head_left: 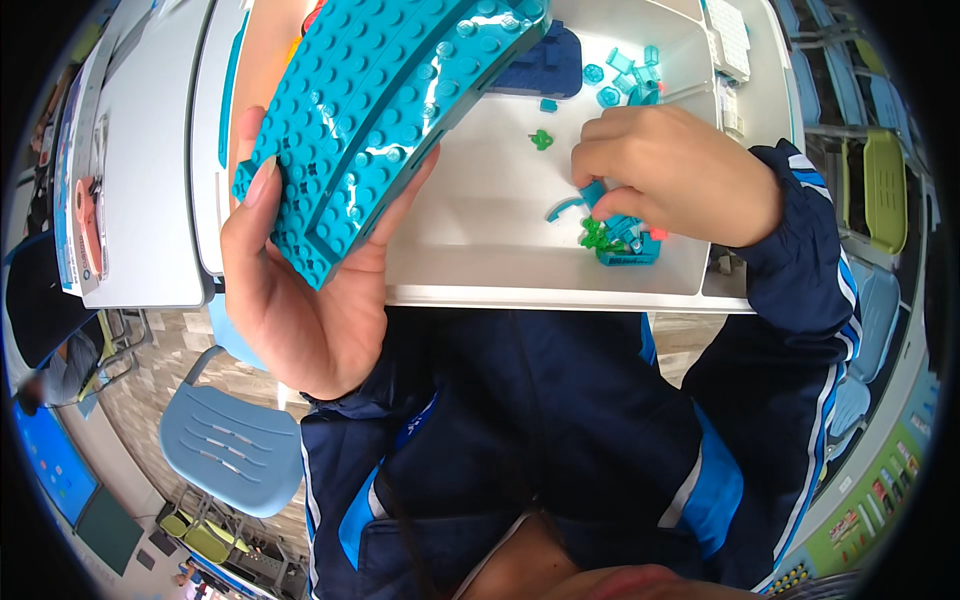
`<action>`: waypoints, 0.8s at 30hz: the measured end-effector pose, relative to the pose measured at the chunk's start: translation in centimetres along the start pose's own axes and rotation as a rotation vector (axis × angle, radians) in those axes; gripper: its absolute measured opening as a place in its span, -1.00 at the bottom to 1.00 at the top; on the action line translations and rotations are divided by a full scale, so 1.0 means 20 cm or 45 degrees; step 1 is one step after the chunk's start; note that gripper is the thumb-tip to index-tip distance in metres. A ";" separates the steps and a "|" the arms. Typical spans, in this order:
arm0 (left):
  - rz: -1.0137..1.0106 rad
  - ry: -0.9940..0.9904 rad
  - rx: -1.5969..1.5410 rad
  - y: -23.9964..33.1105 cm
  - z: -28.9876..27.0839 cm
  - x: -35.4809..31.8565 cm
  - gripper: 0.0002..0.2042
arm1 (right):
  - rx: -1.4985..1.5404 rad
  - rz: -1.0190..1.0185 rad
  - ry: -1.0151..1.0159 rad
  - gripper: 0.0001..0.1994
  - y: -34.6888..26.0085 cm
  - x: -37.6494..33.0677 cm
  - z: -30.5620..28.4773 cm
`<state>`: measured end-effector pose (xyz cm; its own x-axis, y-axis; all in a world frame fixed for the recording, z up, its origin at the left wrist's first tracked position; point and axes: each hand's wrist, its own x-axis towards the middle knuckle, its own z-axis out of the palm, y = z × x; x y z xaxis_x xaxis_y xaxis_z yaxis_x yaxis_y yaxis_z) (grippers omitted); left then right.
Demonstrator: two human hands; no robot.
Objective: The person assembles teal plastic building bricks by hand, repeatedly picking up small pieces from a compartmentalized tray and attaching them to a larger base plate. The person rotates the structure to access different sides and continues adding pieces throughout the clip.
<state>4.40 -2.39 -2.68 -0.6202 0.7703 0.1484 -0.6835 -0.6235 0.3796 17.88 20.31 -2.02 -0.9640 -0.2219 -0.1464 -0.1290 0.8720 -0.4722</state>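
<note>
My left hand point(310, 310) grips a large curved teal brick assembly point(370, 110), its studded face turned up and its near end tilted down past my palm. Over the right part of a white tray point(470, 250), my right hand point(660, 170) reaches into a small heap of loose pieces. Its fingers pinch a small teal brick point(593, 193). Right below lie teal bricks point(630, 258), green leafy pieces point(597, 236) and a thin curved teal piece point(565, 207).
Clear turquoise pieces point(632, 75) are scattered toward the tray's far side, beside a dark blue plate point(550, 65). One green leaf piece point(541, 139) lies alone mid-tray. White bricks point(728, 40) fill a right side compartment. A white table point(150, 150) and blue chair point(235, 445) stand left.
</note>
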 end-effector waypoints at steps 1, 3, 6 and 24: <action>0.002 -0.003 -0.002 0.00 0.00 0.00 -0.56 | -0.020 0.000 -0.004 -0.85 0.00 0.00 0.00; 0.005 -0.008 -0.003 -0.01 0.01 0.00 -0.56 | 0.041 -0.019 0.037 -0.85 0.00 0.00 -0.01; -0.015 -0.026 0.007 -0.01 0.00 0.00 -0.56 | 0.215 0.030 0.005 -0.88 0.00 0.00 -0.06; -0.213 0.148 0.273 -0.02 0.08 0.02 -0.53 | 0.006 -0.395 0.918 -0.70 -0.02 -0.06 -0.26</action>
<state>5.00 -1.56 -1.33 -0.5544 0.8316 -0.0332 -0.6905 -0.4373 0.5762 17.87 22.37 2.83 -0.7972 -0.1156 0.5926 -0.4175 0.8145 -0.4029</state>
